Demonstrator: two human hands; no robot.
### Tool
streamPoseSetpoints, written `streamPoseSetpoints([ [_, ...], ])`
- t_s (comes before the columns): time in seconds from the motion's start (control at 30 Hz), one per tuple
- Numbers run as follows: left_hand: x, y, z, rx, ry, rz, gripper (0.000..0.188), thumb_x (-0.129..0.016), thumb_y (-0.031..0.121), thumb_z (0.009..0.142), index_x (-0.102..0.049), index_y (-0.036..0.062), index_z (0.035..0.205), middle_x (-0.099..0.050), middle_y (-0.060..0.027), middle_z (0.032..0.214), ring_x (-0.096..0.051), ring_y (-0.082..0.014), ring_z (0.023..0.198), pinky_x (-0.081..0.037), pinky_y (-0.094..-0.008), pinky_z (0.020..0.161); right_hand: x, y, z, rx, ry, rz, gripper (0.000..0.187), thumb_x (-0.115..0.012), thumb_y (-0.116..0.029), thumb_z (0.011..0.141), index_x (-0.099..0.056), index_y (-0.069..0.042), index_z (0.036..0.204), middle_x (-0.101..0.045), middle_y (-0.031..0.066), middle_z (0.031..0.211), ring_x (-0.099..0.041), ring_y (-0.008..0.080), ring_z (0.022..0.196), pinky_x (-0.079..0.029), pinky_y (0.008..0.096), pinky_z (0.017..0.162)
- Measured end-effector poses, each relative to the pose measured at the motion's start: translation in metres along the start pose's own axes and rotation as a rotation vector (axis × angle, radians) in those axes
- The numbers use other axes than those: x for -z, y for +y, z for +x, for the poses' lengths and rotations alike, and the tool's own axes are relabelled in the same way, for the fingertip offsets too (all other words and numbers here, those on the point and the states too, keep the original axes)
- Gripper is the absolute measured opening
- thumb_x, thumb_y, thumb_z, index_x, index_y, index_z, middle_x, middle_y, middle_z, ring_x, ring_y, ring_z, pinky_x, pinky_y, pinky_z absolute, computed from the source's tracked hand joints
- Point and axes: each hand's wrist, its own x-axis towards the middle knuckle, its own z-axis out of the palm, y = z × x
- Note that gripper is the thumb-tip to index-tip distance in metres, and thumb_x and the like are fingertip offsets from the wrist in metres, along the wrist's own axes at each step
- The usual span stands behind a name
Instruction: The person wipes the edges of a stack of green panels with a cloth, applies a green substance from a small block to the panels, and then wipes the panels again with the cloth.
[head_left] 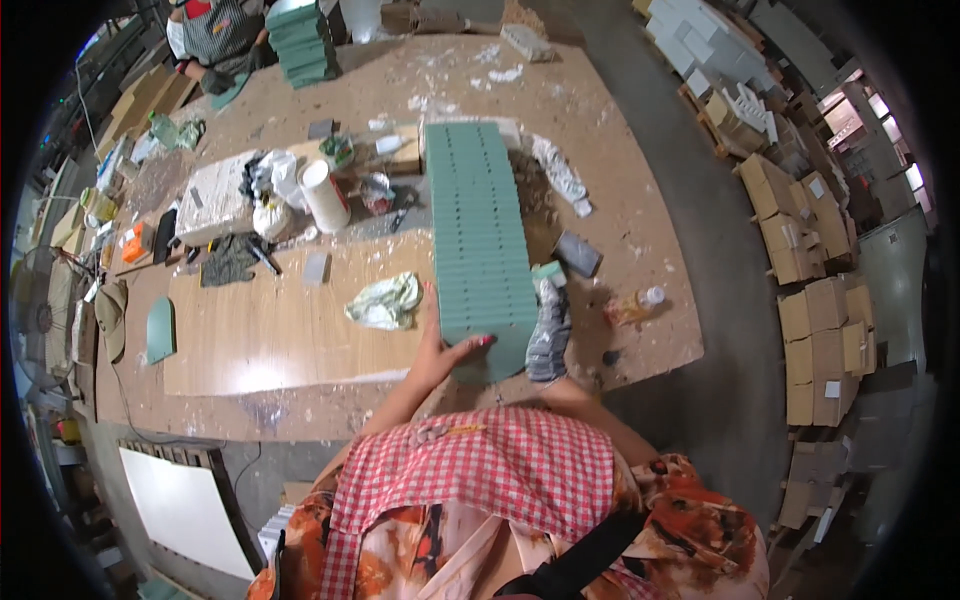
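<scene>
A long row of green panels (pixel 478 220) lies closely packed across the table in front of me, with small dark holes running along it in lines. At its near left corner, my bare left hand (pixel 437 350) is open, thumb stretched over the near panel and fingers along the row's left side. My right hand (pixel 548 335), in a grey knitted glove, is at the near right side of the row. Its fingers are closed on a small light-green block (pixel 547 271) that rests against the panels' edges. The glove hides part of the block.
Left of the row are a crumpled cloth (pixel 386 301), a white roll (pixel 325 196) and a dark glove (pixel 230 260). A grey block (pixel 577 254) and a bottle (pixel 635 305) lie to the right. Across the table, another person (pixel 215 45) handles a green piece beside stacked panels (pixel 298 45).
</scene>
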Motion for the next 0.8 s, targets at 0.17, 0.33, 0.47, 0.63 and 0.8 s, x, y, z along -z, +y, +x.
streamPoseSetpoints([
  [0.17,-0.001,-0.009,0.001,-0.159,0.048,0.238,0.115,-0.078,0.018,0.074,0.008,-0.0035,0.147,-0.006,-0.0260,0.155,-0.015,-0.0316,0.143,-0.019,-0.0388,0.115,0.015,-0.031,0.007,0.164,0.107,-0.198,0.024,-0.063,-0.015,0.091,-0.059,-0.001,0.110,-0.061,0.0042,0.098,-0.057,0.0133,0.093,-0.047,0.0262,0.086],
  [0.33,0.000,-0.018,-0.011,-0.201,0.014,0.254,0.119,-0.079,0.023,0.072,0.010,-0.0010,0.148,0.000,-0.0244,0.156,-0.012,-0.0336,0.144,-0.018,-0.0398,0.115,0.012,-0.058,-0.014,0.207,-0.176,-0.242,0.040,-0.076,-0.007,0.077,-0.057,-0.004,0.112,-0.060,0.0060,0.108,-0.058,0.0148,0.097,-0.048,0.0292,0.088],
  [0.47,-0.005,-0.015,-0.011,-0.251,-0.007,0.246,0.120,-0.078,0.025,0.071,0.010,0.0004,0.149,0.002,-0.0244,0.156,-0.012,-0.0344,0.144,-0.019,-0.0399,0.115,-0.005,-0.052,-0.044,0.461,-0.262,-0.664,0.043,-0.078,-0.010,0.072,-0.056,-0.005,0.108,-0.058,0.0092,0.101,-0.057,0.0184,0.095,-0.049,0.0324,0.085],
  [0.63,-0.001,-0.035,-0.007,-0.341,0.013,0.309,0.115,-0.075,0.028,0.072,0.007,-0.0009,0.149,0.001,-0.0253,0.156,-0.012,-0.0348,0.144,-0.018,-0.0397,0.115,-0.020,-0.039,-0.059,0.046,-0.356,-0.604,0.042,-0.078,-0.006,0.072,-0.056,-0.003,0.109,-0.056,0.0052,0.094,-0.057,0.0153,0.086,-0.048,0.0275,0.076],
  [0.8,-0.002,-0.047,-0.005,-0.364,-0.001,0.324,0.113,-0.073,0.034,0.074,0.003,-0.0040,0.148,0.000,-0.0254,0.156,-0.010,-0.0339,0.145,-0.016,-0.0389,0.115,-0.028,-0.018,-0.058,0.320,-0.316,-0.644,0.044,-0.080,-0.012,0.071,-0.059,-0.003,0.108,-0.059,0.0119,0.099,-0.060,0.0241,0.086,-0.051,0.0334,0.075],
])
